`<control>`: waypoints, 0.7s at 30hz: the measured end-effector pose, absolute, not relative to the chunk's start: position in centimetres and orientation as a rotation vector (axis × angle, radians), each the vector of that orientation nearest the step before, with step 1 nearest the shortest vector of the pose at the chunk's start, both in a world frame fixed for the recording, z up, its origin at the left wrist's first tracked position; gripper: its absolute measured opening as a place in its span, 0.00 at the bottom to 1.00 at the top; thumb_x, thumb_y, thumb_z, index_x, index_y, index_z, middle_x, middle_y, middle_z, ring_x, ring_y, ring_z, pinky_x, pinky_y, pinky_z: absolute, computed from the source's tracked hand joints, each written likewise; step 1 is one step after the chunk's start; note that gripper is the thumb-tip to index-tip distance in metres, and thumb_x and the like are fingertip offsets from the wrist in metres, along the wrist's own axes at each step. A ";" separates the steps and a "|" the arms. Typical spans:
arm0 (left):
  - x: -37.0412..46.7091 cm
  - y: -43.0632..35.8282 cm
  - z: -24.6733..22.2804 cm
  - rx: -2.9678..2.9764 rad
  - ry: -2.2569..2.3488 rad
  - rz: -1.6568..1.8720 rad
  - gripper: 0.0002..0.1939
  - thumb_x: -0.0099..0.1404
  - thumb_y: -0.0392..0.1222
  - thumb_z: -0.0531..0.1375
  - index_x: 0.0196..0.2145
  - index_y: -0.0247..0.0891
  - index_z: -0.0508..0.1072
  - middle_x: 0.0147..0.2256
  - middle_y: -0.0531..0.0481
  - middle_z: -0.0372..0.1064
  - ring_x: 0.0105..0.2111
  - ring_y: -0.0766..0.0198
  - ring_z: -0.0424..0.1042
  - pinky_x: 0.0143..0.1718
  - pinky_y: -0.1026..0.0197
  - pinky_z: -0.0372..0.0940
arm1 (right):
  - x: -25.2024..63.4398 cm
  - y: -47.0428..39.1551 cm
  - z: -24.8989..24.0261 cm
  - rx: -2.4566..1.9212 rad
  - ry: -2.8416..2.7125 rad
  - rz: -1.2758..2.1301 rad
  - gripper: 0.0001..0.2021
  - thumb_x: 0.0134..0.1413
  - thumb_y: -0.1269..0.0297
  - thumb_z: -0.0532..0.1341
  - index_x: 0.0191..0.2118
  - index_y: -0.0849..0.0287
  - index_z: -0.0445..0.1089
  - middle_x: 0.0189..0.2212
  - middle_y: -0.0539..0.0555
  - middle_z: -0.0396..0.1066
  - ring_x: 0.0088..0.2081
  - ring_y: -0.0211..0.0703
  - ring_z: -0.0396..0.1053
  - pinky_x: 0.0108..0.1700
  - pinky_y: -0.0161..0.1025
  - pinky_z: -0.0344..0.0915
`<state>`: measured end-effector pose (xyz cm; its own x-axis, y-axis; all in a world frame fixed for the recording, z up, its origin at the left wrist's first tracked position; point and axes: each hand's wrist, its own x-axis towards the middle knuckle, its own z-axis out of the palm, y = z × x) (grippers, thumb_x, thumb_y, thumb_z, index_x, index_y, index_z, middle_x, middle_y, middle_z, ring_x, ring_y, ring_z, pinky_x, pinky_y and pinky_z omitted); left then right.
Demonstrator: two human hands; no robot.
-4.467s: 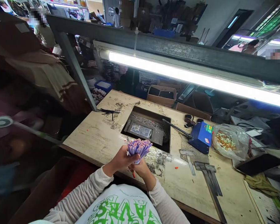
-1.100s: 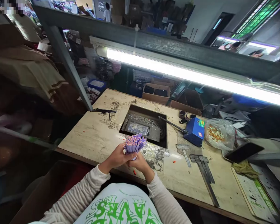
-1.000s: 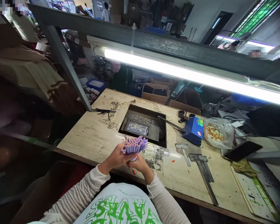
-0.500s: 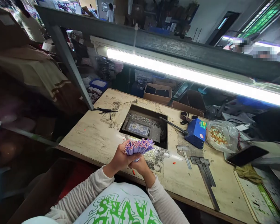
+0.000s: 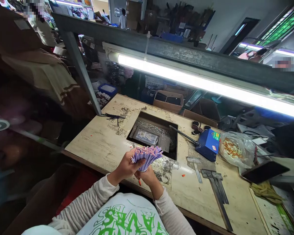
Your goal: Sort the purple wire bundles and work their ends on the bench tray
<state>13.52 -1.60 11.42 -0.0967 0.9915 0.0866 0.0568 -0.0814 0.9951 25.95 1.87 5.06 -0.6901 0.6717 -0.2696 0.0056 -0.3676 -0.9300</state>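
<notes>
A thick bundle of thin purple strips with pinkish-orange ends (image 5: 148, 156) fans out above my two hands, near the table's front edge. My left hand (image 5: 127, 164) is wrapped round its left side, with the thumb across the front. Lower down on the right, my right hand (image 5: 147, 176) closes round the bottom of the bundle; its fingers are partly hidden. Just beyond the strips, a dark recessed opening (image 5: 170, 153) in the tabletop holds a metal frame and scattered scraps.
On the wooden table (image 5: 88, 143), black strips (image 5: 114, 116) lie at the left. To the right are a blue box (image 5: 207, 145) with a dark lever, metal squares (image 5: 217, 187), a plastic bag of small pieces (image 5: 235, 148) and a phone (image 5: 266, 171). A lit tube (image 5: 198, 80) hangs above.
The view has shifted slightly. My right hand has moved a little down the bundle, and more of the strips' length shows between my hands. My left hand still grips the bundle.
</notes>
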 end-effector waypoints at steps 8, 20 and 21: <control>14.8 -1.5 11.2 1.022 1.329 1.418 0.16 0.53 0.51 0.66 0.23 0.33 0.74 0.24 0.50 0.68 0.27 0.62 0.67 0.33 0.60 0.66 | 25.9 1.7 4.7 -0.964 -1.441 2.056 0.07 0.30 0.66 0.58 0.19 0.55 0.57 0.11 0.43 0.56 0.14 0.32 0.53 0.17 0.33 0.54; 14.3 -1.5 10.7 0.990 1.286 1.361 0.27 0.57 0.65 0.57 0.22 0.35 0.68 0.19 0.54 0.59 0.20 0.69 0.57 0.21 0.64 0.56 | 26.1 1.5 3.1 -0.779 -1.364 2.141 0.11 0.35 0.60 0.63 0.21 0.54 0.58 0.13 0.43 0.54 0.13 0.31 0.51 0.16 0.34 0.54; 14.2 -1.5 10.6 0.999 1.279 1.352 0.27 0.58 0.65 0.56 0.23 0.35 0.68 0.19 0.54 0.59 0.20 0.69 0.57 0.21 0.64 0.57 | 26.0 1.4 3.2 -0.776 -1.359 2.140 0.10 0.35 0.60 0.63 0.21 0.54 0.59 0.13 0.43 0.55 0.13 0.31 0.51 0.16 0.34 0.54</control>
